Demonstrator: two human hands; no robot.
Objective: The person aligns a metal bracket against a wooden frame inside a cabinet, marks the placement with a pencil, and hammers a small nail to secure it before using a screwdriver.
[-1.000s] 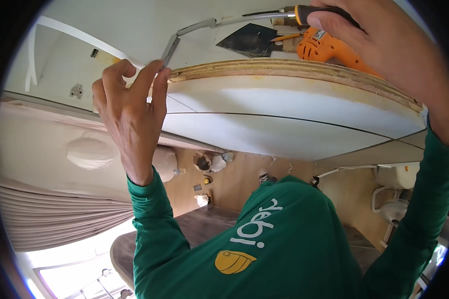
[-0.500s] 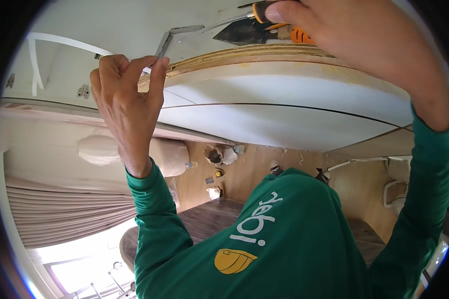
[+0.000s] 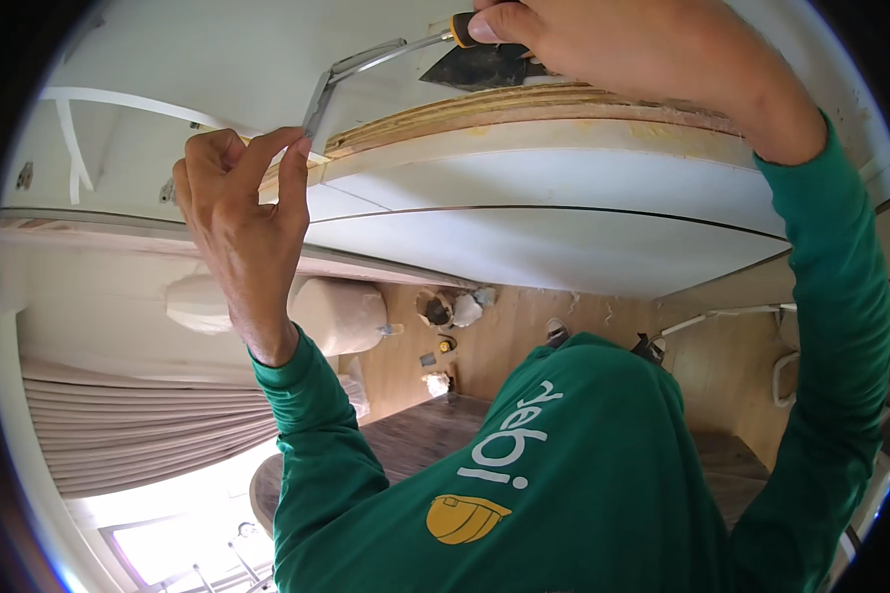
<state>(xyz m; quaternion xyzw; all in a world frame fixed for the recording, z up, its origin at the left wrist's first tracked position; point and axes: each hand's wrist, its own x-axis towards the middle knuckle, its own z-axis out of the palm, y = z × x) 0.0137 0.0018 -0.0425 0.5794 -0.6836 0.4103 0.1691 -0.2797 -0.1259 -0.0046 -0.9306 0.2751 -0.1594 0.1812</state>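
My left hand (image 3: pixel 239 193) is raised at the upper left, thumb and forefinger pinched on the lower end of a thin grey jointed metal arm (image 3: pixel 319 101). My right hand (image 3: pixel 574 40) grips a screwdriver (image 3: pixel 460 31) by its black and orange handle. Its long shaft points left along the upper piece of the metal arm, its tip at or close to the joint; whether it touches I cannot tell. Behind the shaft lies a dark pointed trowel-like blade (image 3: pixel 477 65), partly covered by my right hand.
Below the hands runs a layered wooden edge (image 3: pixel 445 117) above white cabinet fronts (image 3: pixel 564 242). A white strip (image 3: pixel 119 99) curves at the upper left. Far below, a wooden floor (image 3: pixel 524 316) holds several small items, and a pleated curtain (image 3: pixel 148 425) hangs at the left.
My right hand and the screwdriver have shifted left, bringing the tip to the metal arm's joint. My left hand has moved slightly down and left. My right hand now covers the orange objects.
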